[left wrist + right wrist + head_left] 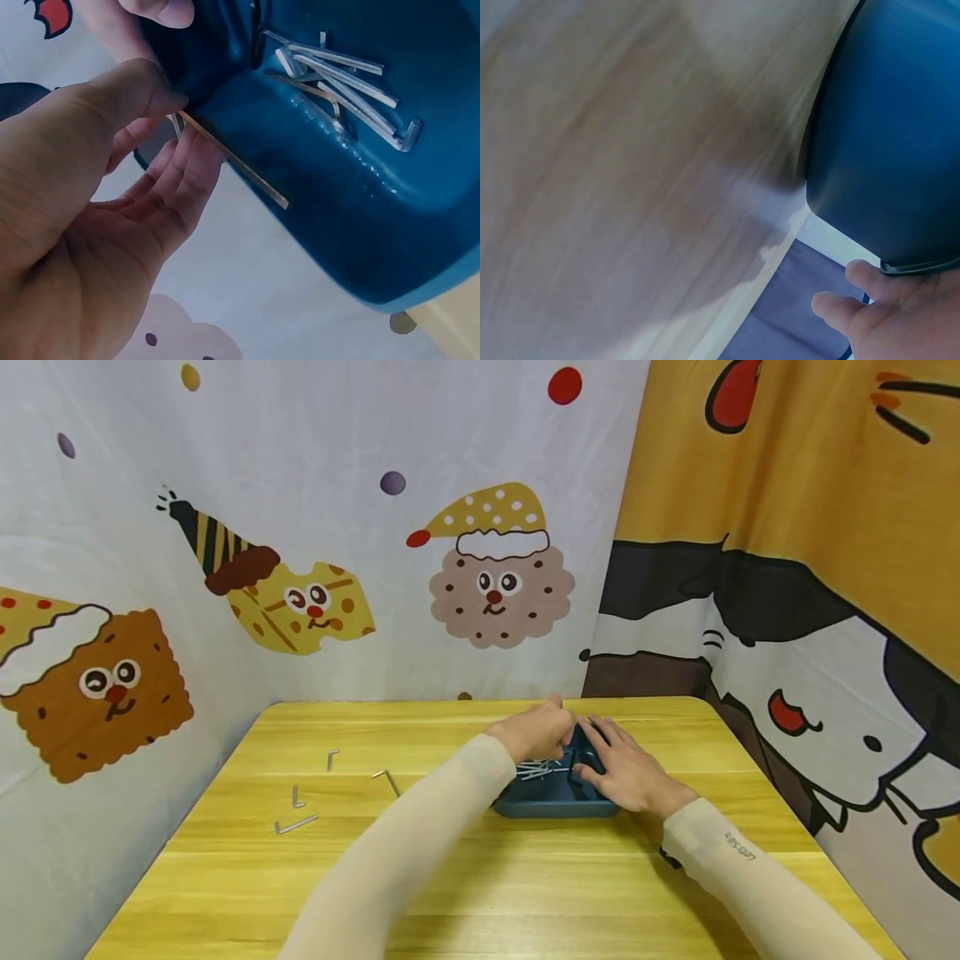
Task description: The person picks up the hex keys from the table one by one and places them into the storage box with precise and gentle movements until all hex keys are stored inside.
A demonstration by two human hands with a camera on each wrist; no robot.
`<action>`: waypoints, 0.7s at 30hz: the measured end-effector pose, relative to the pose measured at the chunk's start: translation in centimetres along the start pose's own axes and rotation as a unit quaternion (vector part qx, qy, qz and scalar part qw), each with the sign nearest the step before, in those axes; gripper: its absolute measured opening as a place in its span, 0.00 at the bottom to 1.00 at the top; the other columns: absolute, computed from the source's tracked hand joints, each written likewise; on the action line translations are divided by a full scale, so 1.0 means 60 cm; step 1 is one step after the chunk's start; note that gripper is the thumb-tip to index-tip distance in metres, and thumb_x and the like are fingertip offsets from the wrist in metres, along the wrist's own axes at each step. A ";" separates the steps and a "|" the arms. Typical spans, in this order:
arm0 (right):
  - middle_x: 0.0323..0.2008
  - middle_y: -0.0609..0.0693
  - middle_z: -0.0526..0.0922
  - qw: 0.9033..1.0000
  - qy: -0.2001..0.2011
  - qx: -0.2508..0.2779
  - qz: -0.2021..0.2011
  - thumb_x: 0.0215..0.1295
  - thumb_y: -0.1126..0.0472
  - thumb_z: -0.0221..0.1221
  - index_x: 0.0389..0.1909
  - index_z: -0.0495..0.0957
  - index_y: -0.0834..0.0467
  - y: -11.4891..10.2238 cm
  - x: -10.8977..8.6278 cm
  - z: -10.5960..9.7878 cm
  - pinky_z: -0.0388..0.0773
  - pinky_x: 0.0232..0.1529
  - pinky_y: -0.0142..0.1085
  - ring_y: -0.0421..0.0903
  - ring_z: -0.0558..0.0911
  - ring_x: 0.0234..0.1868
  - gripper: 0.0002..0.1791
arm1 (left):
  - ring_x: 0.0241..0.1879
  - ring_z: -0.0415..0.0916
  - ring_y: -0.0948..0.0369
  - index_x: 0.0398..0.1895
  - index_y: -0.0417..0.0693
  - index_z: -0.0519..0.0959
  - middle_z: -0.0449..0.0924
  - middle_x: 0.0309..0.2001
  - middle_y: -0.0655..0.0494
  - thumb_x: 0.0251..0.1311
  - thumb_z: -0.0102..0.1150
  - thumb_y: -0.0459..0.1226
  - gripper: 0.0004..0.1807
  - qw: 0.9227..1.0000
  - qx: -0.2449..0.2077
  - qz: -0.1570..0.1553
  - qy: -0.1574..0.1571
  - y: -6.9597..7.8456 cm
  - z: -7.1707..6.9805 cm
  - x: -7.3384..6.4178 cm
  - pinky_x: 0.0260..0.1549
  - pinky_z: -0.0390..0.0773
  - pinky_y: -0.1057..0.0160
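My left hand [127, 150] pinches an L-shaped hex key [247, 172] between thumb and fingers, its long arm over the edge of a dark blue tray [558, 808]. In the head view the left hand [534, 731] is above the tray's far left part and hides the key. Several silver hex keys [345, 82] lie in a heap inside the tray. With fairly straight fingers, my right hand [630, 772] rests on the tray's right side. The right wrist view shows its fingers [836, 309] beside the tray's rim.
To the left on the wooden table [465, 893] lie several loose hex keys, among them a longer one [296, 824], a small one [297, 797] and one near the left sleeve [388, 782]. A printed curtain [405, 610] stands behind the table.
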State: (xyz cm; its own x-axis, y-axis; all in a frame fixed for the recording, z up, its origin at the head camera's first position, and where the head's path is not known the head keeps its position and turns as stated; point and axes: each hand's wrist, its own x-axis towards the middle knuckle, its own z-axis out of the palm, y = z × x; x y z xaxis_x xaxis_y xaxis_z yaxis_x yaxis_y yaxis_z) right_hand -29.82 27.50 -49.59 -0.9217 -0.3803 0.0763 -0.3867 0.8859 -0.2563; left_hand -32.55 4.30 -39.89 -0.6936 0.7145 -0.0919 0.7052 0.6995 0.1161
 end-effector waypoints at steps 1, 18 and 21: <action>0.95 0.65 0.53 1.000 0.001 0.000 0.000 0.90 0.37 0.58 0.98 0.49 0.54 0.000 0.000 0.000 0.64 0.85 0.79 0.76 0.53 0.94 0.50 | 0.46 0.81 0.62 0.54 0.51 0.89 0.81 0.58 0.50 0.82 0.73 0.40 0.06 1.000 0.002 -0.001 -0.004 0.000 0.001 0.002 0.46 0.85 0.67; 0.96 0.64 0.53 1.000 -0.002 0.000 0.004 0.91 0.36 0.57 0.98 0.49 0.55 0.000 0.001 0.002 0.63 0.86 0.79 0.76 0.52 0.95 0.50 | 0.53 0.80 0.61 0.60 0.53 0.89 0.80 0.62 0.52 0.83 0.72 0.39 0.09 0.998 -0.002 -0.003 -0.058 -0.006 0.020 0.028 0.50 0.86 0.65; 0.96 0.64 0.52 1.000 -0.004 0.000 0.005 0.91 0.35 0.56 0.98 0.50 0.55 0.001 0.001 0.002 0.64 0.86 0.79 0.76 0.52 0.95 0.50 | 0.52 0.81 0.62 0.60 0.53 0.90 0.80 0.63 0.53 0.85 0.69 0.40 0.09 0.999 -0.003 0.006 -0.048 -0.006 0.019 0.028 0.52 0.86 0.65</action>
State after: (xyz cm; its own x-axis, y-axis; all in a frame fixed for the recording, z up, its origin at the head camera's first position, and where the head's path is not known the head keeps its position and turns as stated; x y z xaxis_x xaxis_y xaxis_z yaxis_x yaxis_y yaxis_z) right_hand -29.90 27.50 -49.74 -0.9255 -0.3727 0.0667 -0.3769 0.8898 -0.2573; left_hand -33.78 5.26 -41.23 -0.6670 0.7219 -0.1845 0.7130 0.6903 0.1230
